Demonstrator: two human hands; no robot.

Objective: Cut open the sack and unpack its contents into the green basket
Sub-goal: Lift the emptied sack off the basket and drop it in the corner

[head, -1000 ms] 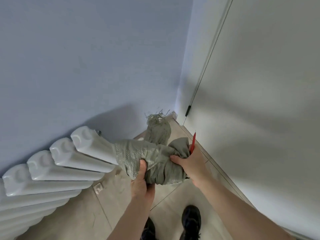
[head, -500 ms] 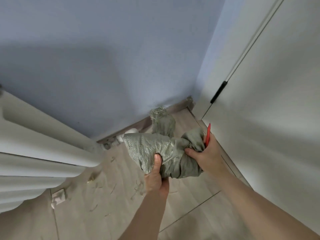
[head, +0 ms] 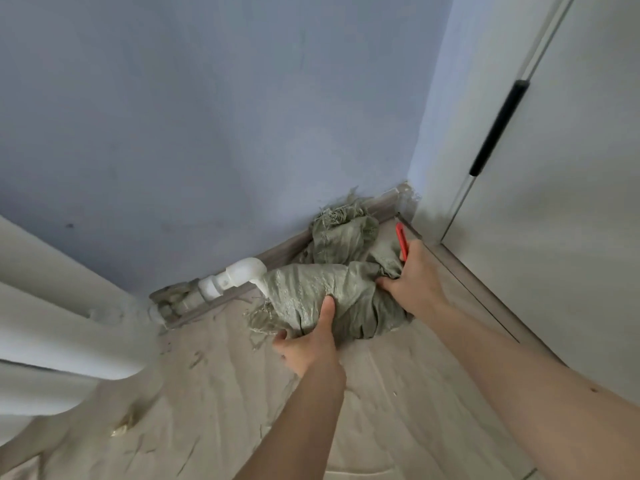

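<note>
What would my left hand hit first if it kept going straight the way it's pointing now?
The left hand already grips the sack, so that comes first. Pushed further along the same line, it would probably reach the skirting at the foot of the wall, though depth is hard to judge here.

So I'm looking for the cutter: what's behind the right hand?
A red cutter sticks up behind the right hand, which also grips the crumpled sack. The palm covers its lower part, so how the fingers hold it cannot be seen.
</note>
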